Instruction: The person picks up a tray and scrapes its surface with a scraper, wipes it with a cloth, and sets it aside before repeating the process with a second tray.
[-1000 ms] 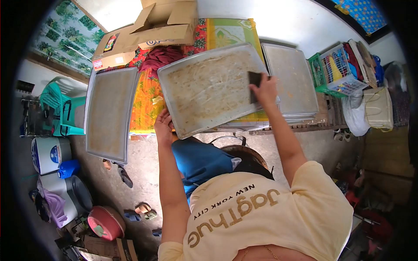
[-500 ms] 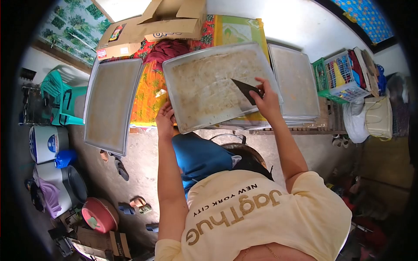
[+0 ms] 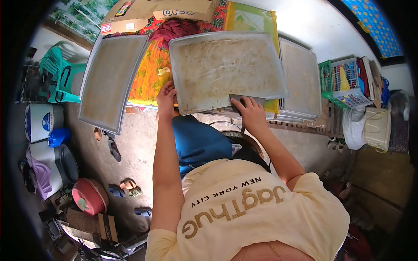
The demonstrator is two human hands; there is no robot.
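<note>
A rectangular metal tray [image 3: 226, 69] with a raised rim and brownish stains lies in front of me, its near edge close to my lap. My left hand [image 3: 166, 98] grips the tray's left edge near the front corner, fingers curled. In my right hand [image 3: 251, 114] is a thin dark scraper blade [image 3: 254, 101], held at the tray's near edge toward the right. The fingers lie over the blade, and the thumb side is partly hidden.
Another stained tray [image 3: 112, 78] stands at the left, jutting past the table edge. Stacked trays [image 3: 300, 78] sit at the right. A cardboard box [image 3: 174, 9] and dark red cloth [image 3: 174, 30] are behind. Green and white baskets [image 3: 344, 78] stand far right.
My right hand has brought the scraper down toward me, from over the tray's right part to its near edge. The tray has levelled slightly, and the view has shifted.
</note>
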